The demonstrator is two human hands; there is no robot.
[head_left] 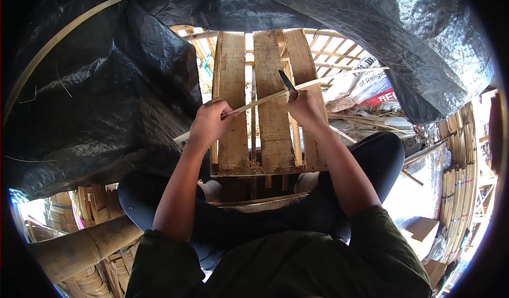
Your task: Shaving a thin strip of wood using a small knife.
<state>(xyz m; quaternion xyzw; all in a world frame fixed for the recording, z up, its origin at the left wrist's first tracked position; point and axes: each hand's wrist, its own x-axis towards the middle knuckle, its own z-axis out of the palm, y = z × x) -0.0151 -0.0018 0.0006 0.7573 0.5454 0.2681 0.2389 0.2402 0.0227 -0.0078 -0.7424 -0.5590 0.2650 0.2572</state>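
Your left hand [212, 120] is curled closed on a long, pale bamboo-like strip [260, 102] slanting over the brown slatted wooden bench [273, 139]; your right hand [306, 107], above its right side, grips a dark-bladed knife [286, 79]. Likely shaving; next stroke calls for steady strip, shallow blade.

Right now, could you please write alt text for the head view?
The left hand grips a pale strip and the right hand holds a dark-bladed knife, above wooden boards. Black sheeting spans the view's top and left.

shirt [275, 261]: dark green | sleeves [167, 258]: short | trousers [379, 155]: black or navy | hands [207, 122]: bare
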